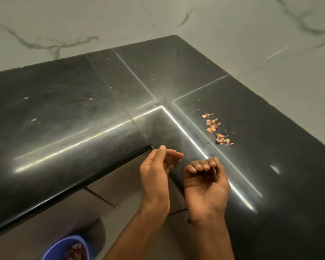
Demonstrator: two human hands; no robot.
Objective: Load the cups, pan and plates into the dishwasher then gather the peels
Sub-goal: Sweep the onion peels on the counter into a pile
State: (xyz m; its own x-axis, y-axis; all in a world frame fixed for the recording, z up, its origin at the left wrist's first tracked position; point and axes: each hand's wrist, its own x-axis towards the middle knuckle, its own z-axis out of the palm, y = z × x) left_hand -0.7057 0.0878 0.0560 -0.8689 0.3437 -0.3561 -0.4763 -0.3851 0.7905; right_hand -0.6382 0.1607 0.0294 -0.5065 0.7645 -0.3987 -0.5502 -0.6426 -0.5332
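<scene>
the peels (pixel 215 129) lie in a line on the right part of the counter (pixel 64 113), beyond the right hand (pixel 204 182). the left hand (pixel 158 167) is just left of it. a bowl (pixel 68 248) sits below, near left, on the floor.

Home kitchen: black stone corner counter (pixel 101 94), marble-look wall (pixel 120 21), peels (pixel 214 126).
</scene>
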